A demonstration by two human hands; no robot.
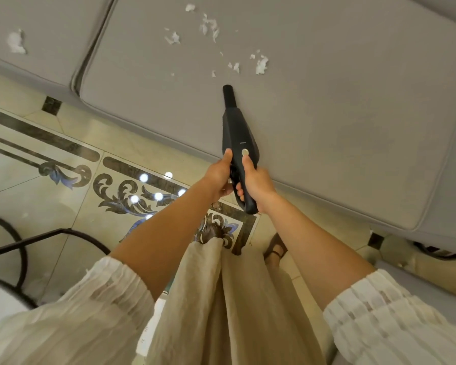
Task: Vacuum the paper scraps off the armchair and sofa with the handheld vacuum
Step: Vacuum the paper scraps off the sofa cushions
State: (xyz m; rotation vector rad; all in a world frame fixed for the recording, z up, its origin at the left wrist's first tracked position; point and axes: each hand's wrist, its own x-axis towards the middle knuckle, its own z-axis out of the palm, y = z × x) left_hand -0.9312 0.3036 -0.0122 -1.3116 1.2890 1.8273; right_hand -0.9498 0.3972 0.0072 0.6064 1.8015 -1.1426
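Observation:
A black handheld vacuum (236,133) points up over the grey sofa seat cushion (327,133), its nozzle tip a little short of the scraps. My right hand (256,181) grips its handle, thumb near the round button. My left hand (219,175) holds the body's left side, thumb along it. Several white paper scraps (261,65) lie scattered on the cushion beyond the nozzle, with more further back (209,27). One bigger scrap (17,42) sits on the neighbouring cushion at the left.
A seam (95,48) splits the two sofa cushions. Below the sofa front edge lies a glossy patterned tile floor (63,180). A dark metal frame of a table or chair (21,243) stands at the lower left. My sandalled foot (275,248) is near the sofa base.

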